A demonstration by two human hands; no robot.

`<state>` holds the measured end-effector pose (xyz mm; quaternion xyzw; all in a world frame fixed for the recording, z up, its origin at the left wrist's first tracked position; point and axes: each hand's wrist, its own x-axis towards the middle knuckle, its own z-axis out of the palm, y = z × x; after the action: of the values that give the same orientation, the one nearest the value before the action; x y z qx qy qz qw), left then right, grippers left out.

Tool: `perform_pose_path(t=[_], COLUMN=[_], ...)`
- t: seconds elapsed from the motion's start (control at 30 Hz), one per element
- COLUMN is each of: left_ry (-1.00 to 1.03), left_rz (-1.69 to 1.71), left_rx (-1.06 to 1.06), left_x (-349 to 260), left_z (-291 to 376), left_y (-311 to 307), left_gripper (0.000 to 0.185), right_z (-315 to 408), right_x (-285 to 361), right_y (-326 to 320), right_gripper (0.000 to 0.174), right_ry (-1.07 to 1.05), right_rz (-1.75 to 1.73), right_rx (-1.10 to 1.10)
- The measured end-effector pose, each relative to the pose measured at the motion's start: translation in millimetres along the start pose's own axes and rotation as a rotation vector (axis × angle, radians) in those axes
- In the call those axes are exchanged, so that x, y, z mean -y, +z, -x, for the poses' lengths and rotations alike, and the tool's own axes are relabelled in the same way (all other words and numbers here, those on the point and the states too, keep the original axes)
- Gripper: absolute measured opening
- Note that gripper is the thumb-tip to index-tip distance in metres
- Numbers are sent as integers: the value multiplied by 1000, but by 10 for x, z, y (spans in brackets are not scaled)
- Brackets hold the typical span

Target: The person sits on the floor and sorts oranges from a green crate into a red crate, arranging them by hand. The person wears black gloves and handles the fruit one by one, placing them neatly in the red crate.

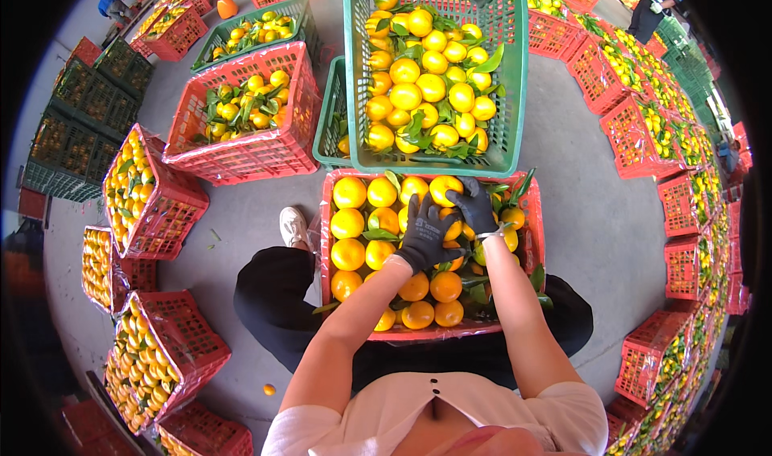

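Observation:
A red plastic crate (pixel 326 245) lined with clear film stands between my knees. Mandarin oranges (pixel 347 255) lie in rows over its left and front parts, with loose green leaves among them. Both hands wear dark coated gloves. My left hand (pixel 427 233) rests on the fruit near the crate's middle, fingers spread; its palm side is hidden. Close by on the right, my right hand (pixel 475 205) has its fingertips around the right side of a mandarin orange (pixel 445 189) in the back row. Leaves and lower fruit (pixel 511 218) show at the crate's right side.
A green crate (pixel 514 106) of leafy mandarins adjoins the red crate's back edge. Another red crate (pixel 241 154) stands back left. Filled crates (pixel 163 359) line the left, and more (pixel 633 136) curve along the right. A loose mandarin (pixel 269 389) lies on the floor. Two people (pixel 113 5) are farther off.

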<state>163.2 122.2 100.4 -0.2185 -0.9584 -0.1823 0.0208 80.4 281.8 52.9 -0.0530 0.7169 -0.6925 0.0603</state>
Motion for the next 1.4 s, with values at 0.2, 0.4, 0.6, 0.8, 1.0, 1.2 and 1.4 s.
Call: perform_pose_path(t=[0.2,0.4,0.6,0.8,1.0,1.2,1.4], left_ry=[-72,83,130,75,269,196,84], left_rz=[-8,-92,41,125,-80,-249,46], left_rx=[154,128,1,73,-132,115,-6], left_x=[-81,-15,51,105,-436,-846,-879], left_z=[-45,-113,-83,-10,149,699,726], left_y=[-166,-99,71,15,-2,185,276], left_gripper=[80,84,87,96,40,43,44], right_z=[-66,-435,-1832,-1374,479,1746,1739], right_x=[-6,387,1012,1342,1631,395,622], right_y=[-24,-445,-473,-152,-964,-805,-653], right_gripper=[44,58,56,58,55,60,55], right_ry=[3,-383,-796,-450,137,130,-102], right_rz=[265,1139,1436,966,459,816,940], right_rx=[64,571,179,218,398,770,844])
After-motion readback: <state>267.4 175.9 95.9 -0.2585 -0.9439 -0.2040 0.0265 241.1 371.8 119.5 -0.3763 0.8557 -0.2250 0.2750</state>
